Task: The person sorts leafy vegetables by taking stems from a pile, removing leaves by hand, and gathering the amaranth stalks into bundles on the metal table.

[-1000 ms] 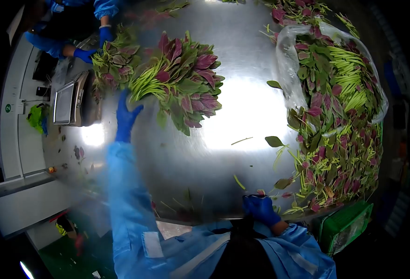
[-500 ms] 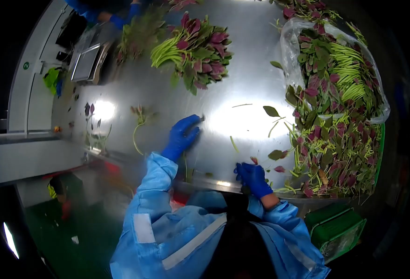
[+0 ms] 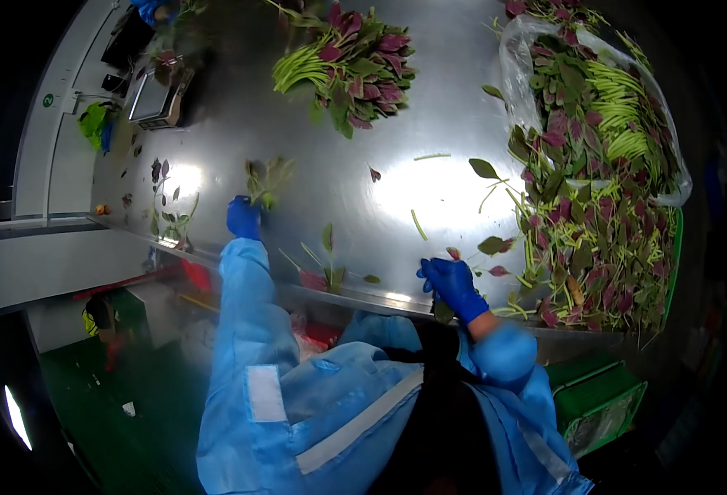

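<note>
My left hand (image 3: pixel 244 218), in a blue glove, is closed at the near left part of the metal table. A leafy amaranth sprig (image 3: pixel 269 180), smeared by motion, sticks out from its fingers. My right hand (image 3: pixel 454 289), also gloved in blue, is curled near the table's front edge. Below its fingers a dark green leaf (image 3: pixel 443 312) shows; what lies inside the fist is hidden. A small reddish leaf (image 3: pixel 453 253) lies just beyond this hand. Between my hands, loose sprigs (image 3: pixel 328 268) lie by the edge.
A bunch of green and purple amaranth (image 3: pixel 351 70) lies at the far middle. On the right are a heaped pile (image 3: pixel 594 264) and a plastic bag (image 3: pixel 516 91) of greens. A scale (image 3: pixel 157 97) stands far left, near a co-worker's blue sleeve (image 3: pixel 145 10). A green crate (image 3: pixel 599 404) sits below.
My left hand has moved left from mid-table and closed on the sprig that lay there. A small leaf now lies where that hand was. My right hand stays curled at the front edge.
</note>
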